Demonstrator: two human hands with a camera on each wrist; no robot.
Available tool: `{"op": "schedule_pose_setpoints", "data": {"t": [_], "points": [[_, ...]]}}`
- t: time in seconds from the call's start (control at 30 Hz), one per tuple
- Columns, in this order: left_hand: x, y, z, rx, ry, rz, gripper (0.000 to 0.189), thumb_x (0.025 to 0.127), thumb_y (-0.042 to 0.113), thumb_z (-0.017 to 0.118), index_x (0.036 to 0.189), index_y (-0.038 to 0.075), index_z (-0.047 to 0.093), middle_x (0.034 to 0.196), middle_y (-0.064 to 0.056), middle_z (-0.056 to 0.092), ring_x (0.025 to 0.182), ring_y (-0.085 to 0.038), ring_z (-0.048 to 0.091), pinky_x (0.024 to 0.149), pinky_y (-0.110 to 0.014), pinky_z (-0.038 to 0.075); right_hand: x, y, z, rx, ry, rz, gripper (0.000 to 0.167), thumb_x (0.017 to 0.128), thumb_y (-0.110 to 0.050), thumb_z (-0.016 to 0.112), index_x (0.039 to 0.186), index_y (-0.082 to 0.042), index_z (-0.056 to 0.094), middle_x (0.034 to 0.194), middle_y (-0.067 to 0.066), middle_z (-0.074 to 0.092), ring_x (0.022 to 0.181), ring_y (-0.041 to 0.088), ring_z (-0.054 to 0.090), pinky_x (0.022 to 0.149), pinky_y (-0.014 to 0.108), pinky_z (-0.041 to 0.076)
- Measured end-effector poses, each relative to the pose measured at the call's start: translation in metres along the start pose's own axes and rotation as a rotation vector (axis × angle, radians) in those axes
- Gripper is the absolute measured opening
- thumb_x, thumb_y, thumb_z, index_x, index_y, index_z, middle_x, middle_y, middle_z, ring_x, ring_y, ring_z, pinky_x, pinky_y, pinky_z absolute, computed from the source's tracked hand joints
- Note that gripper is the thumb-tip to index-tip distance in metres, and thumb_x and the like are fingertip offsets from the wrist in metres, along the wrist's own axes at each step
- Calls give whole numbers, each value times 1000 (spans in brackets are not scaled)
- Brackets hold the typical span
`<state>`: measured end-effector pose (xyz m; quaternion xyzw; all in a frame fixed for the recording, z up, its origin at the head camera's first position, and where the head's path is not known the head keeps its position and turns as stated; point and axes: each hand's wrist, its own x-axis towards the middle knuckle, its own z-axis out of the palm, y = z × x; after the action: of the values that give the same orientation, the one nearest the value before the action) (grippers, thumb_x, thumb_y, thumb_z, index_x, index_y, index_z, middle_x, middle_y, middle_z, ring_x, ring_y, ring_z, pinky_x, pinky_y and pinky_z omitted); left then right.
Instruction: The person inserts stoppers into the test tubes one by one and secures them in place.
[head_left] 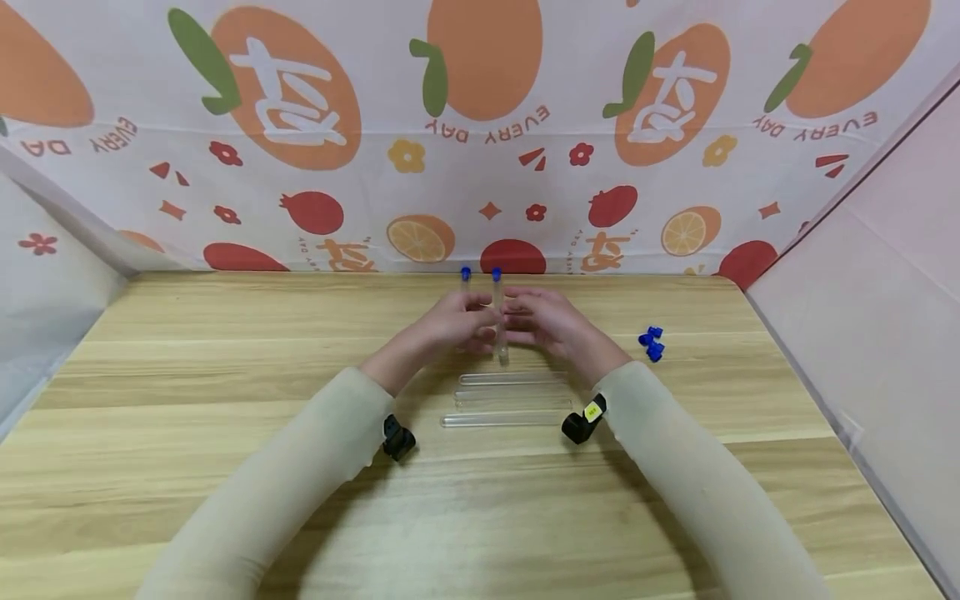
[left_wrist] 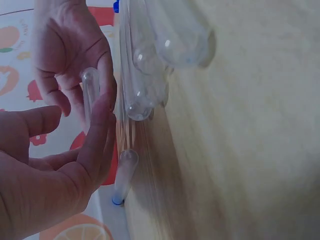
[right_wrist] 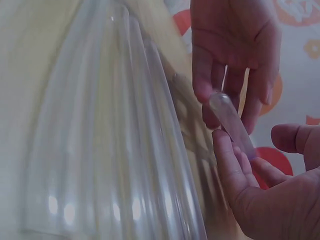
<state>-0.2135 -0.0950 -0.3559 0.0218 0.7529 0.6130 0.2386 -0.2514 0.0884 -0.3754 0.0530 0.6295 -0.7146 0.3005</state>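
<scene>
A clear test tube (head_left: 501, 340) with a blue cap is between my two hands, its capped end pointing toward the back wall. My left hand (head_left: 453, 322) holds it from the left with lightly bent fingers. From the other side, my right hand (head_left: 553, 323) has its curved fingertips against the same tube. Both thumbs stand off it in the wrist views; the rounded end of the tube (right_wrist: 227, 111) shows between the fingers, the cap hidden there. A second capped tube (left_wrist: 126, 172) lies on the table just left of it, partly behind my left hand in the head view.
Several uncapped test tubes (head_left: 506, 419) lie side by side across the table, nearer to me than the hands. Right of my right hand sits a small pile of blue caps (head_left: 652, 342). A fruit-printed cloth (head_left: 480, 192) hangs along the table's back edge.
</scene>
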Motion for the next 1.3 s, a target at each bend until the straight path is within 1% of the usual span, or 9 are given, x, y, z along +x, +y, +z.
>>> {"op": "schedule_pose_setpoints", "data": {"t": [0.1,0.3,0.47,0.6,0.7,0.9,1.07,1.17,1.3], "points": [[6,1,-3,10,-13,-9,62,105,17,51,154,-6,22,151,-22,40,115,-34,62,90,-40,58,7,-2,-1,10,11,17,44,105,-14,50,149,-14,45,126,13,59,115,25,60,95,39,56],[16,2,-10,7,-29,-3,62,104,15,51,155,-5,21,151,-22,41,119,-35,60,93,-43,57,20,-4,-2,33,43,29,44,106,-16,48,149,-14,44,130,14,58,117,25,59,96,40,56],[15,1,-10,4,-18,9,62,104,13,52,155,-4,22,152,-23,39,124,-36,58,94,-43,56,20,-2,0,21,44,10,45,106,-15,47,151,-16,42,133,14,58,120,26,59,94,40,57],[13,1,-8,1,-24,23,63,103,11,52,156,-3,21,151,-24,40,126,-36,55,94,-45,56,19,-2,3,4,45,-11,47,105,-13,48,152,-15,40,134,14,57,120,27,59,94,39,57],[12,0,-8,23,-24,37,63,104,12,52,156,-2,22,151,-24,39,128,-35,54,94,-45,56,19,-1,5,-3,51,-22,47,105,-13,48,152,-15,41,134,14,58,120,26,59,93,38,57],[9,0,-8,83,-6,44,63,104,18,54,156,1,24,155,-24,33,133,-34,49,97,-44,54,21,3,5,-1,51,-30,44,106,-13,48,150,-14,43,132,14,59,118,25,61,94,38,56],[6,0,-10,101,-4,53,62,104,19,54,156,2,26,157,-24,30,136,-35,46,99,-44,53,20,3,7,0,50,-35,44,105,-12,49,149,-13,44,132,14,59,119,26,61,95,39,56],[3,0,-12,104,-1,71,62,104,20,55,156,2,27,156,-24,33,135,-35,47,99,-44,53,19,4,6,-4,44,-46,45,105,-12,49,150,-12,42,134,15,58,120,27,60,96,40,55],[-3,2,-11,92,-1,116,60,103,21,56,154,1,30,151,-25,38,130,-38,51,97,-44,54,16,4,2,-17,52,-63,45,106,-13,48,151,-12,42,135,16,57,120,27,59,97,40,55]]}}
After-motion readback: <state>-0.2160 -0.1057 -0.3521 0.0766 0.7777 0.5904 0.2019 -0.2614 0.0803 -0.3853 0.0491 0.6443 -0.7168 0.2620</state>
